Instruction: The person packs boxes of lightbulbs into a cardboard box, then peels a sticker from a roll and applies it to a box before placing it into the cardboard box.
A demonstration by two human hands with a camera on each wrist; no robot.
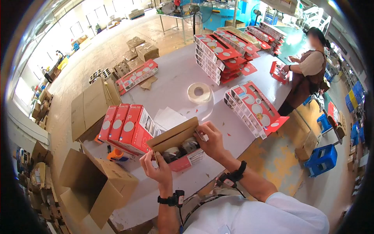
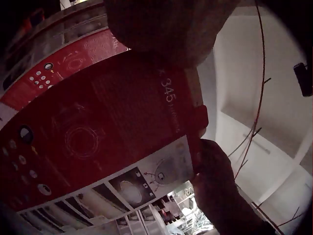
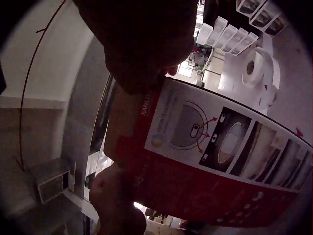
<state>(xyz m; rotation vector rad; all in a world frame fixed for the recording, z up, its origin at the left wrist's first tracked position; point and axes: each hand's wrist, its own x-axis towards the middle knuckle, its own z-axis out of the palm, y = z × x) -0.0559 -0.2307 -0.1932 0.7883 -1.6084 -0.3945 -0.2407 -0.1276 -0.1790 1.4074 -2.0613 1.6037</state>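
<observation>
A red and white carton (image 1: pixel 181 164) lies on the table before the person, its brown inner flap (image 1: pixel 173 134) raised and dark and silvery round items (image 1: pixel 171 154) inside. The left hand (image 1: pixel 157 168) pinches the carton's left end between thumb and fingers. At the other end, the right hand (image 1: pixel 211 139) pinches the flap and corner. The left wrist view shows the printed red side (image 2: pixel 112 122) close up, with fingers (image 2: pixel 215 166) at its edge. In the right wrist view the printed side (image 3: pixel 195 142) runs off to the right, held at its near end.
Three upright red boxes (image 1: pixel 129 128), an orange tape dispenser (image 1: pixel 116 154) and an open brown carton (image 1: pixel 97 183) are at left. Beyond are a white tape roll (image 1: pixel 198 93), white sheets (image 1: pixel 169 118) and stacked red cartons (image 1: pixel 218 50). Another person (image 1: pixel 311 66) works at the far right.
</observation>
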